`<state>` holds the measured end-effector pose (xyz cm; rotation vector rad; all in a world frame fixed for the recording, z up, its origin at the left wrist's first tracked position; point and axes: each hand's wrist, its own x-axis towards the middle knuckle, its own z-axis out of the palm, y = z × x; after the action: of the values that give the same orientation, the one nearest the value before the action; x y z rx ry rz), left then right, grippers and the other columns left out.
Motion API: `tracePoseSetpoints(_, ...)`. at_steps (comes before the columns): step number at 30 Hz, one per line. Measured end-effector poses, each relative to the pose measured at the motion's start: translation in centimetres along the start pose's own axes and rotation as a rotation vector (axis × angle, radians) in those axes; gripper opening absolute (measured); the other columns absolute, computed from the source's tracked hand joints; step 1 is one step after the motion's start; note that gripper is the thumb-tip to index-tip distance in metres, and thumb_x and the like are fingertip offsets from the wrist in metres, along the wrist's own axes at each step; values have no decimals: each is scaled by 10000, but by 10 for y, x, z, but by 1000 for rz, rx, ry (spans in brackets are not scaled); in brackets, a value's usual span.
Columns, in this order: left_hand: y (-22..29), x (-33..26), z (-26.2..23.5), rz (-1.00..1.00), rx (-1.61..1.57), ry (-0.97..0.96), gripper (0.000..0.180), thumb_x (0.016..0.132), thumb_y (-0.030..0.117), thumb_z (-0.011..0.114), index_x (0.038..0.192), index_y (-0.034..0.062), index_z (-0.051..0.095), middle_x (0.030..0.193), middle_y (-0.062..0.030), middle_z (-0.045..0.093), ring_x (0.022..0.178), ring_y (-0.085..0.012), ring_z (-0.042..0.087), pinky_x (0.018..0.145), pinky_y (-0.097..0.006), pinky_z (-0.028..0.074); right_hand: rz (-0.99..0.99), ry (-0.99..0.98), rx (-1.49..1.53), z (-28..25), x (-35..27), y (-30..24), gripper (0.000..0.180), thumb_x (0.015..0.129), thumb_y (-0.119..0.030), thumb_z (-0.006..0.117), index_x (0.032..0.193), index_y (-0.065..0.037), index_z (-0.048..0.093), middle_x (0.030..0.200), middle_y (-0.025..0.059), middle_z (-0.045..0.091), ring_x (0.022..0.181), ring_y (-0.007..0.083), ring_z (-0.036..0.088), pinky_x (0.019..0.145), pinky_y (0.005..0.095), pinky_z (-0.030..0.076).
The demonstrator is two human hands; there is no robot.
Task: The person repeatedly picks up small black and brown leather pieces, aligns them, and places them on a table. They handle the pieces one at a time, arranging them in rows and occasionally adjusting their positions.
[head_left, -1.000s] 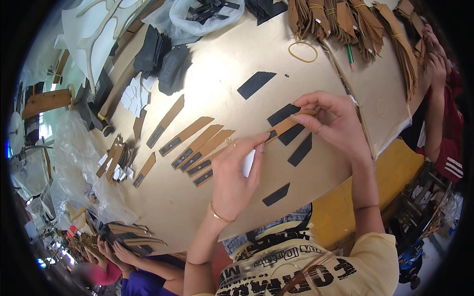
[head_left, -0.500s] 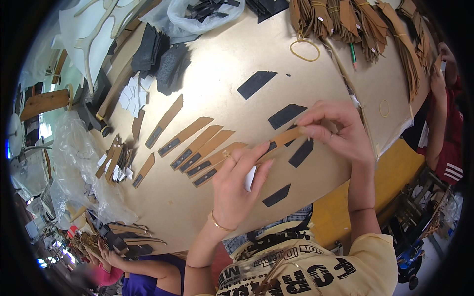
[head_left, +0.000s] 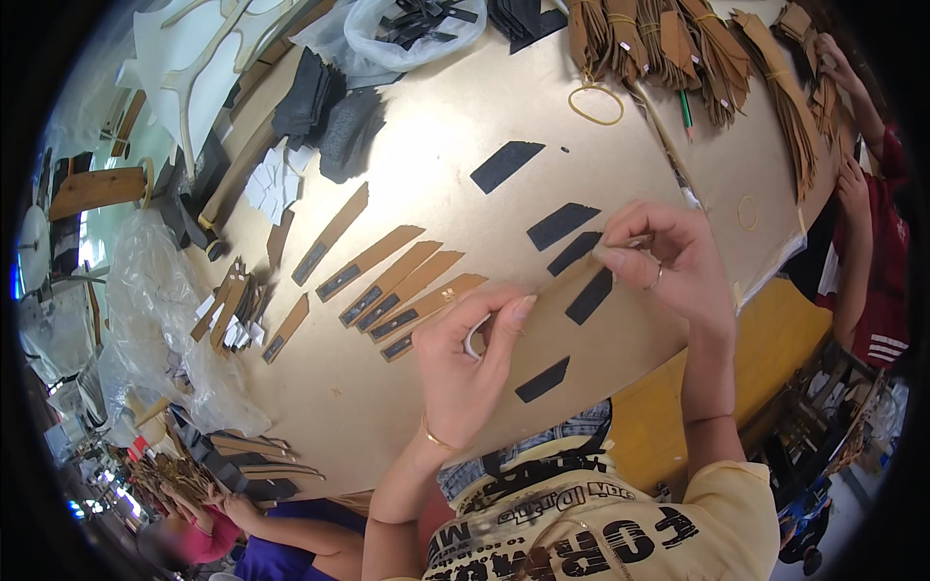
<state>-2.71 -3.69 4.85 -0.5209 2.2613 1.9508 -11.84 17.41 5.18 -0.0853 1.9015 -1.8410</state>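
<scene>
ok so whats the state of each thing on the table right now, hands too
left hand: pinching one end of a tan strip
right hand: pinching the other end
held tan strip: lifted, stretched between both hands
tan strips with dark patches: laid flat, fanned in a row
black pieces: flat, scattered singly
rubber band: lying loose, open loop
tan bundles: tied, piled at the far edge
plastic bag: open, holding black pieces

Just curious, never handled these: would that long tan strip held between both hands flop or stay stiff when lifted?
Probably bendy yet self-supporting: the tan strip spans between left hand and right hand without visible sagging. Likely light, being thin and flat.
</scene>
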Motion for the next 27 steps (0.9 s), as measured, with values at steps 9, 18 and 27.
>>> tracePoseSetpoints(9,7,17,4,-33,123,-93,183,938,63,678,1101,-16,703,878,-53,709,728,-73,623,630,-204,473,88,111,85,7,7,3,488,844,-6,757,1283,-4,546,770,-31,548,701,67,628,643,193,502)
tracePoseSetpoints(18,8,7,1,124,251,-153,231,917,31,681,1147,21,709,855,-46,700,719,-72,605,613,-216,452,70,51,-111,-4,-1,3,423,820,-18,787,1216,-11,637,819,-29,543,712,55,582,659,198,500)
tracePoseSetpoints(27,-7,-51,8,146,260,-277,301,886,-60,651,1153,57,723,838,-91,662,714,-164,623,679,-273,505,161,75,-116,1,-57,23,459,780,-29,817,1206,-14,647,957,5,657,796,60,577,697,213,493)
